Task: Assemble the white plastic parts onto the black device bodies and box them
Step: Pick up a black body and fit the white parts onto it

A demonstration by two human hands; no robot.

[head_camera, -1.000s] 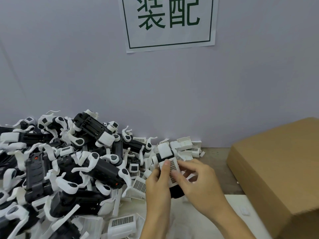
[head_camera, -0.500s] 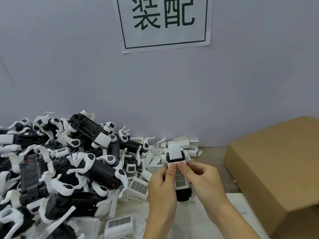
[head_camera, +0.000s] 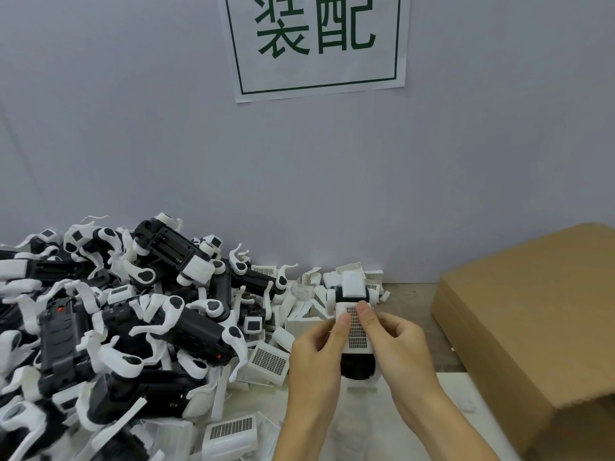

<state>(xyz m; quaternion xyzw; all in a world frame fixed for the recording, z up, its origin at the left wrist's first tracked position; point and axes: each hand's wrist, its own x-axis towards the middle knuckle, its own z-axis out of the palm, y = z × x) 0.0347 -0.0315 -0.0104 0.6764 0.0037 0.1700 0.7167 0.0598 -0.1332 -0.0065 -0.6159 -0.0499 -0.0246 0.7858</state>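
Note:
I hold one black device body upright in front of me, above the table. A white grille cover lies on its face. My left hand grips the body from the left and its thumb presses the cover's top. My right hand grips it from the right, its thumb pressing beside the left thumb. A white cap sits on the device's far end. The cardboard box stands at the right with its flaps down.
A large heap of black bodies with white arms fills the left of the table. Loose white grille covers lie between the heap and my hands, one more near the front edge. A paper sign hangs on the grey wall.
Both hands turned the device from tilted to nearly upright. The thumbs slid up onto the top of the grille cover and now press side by side.

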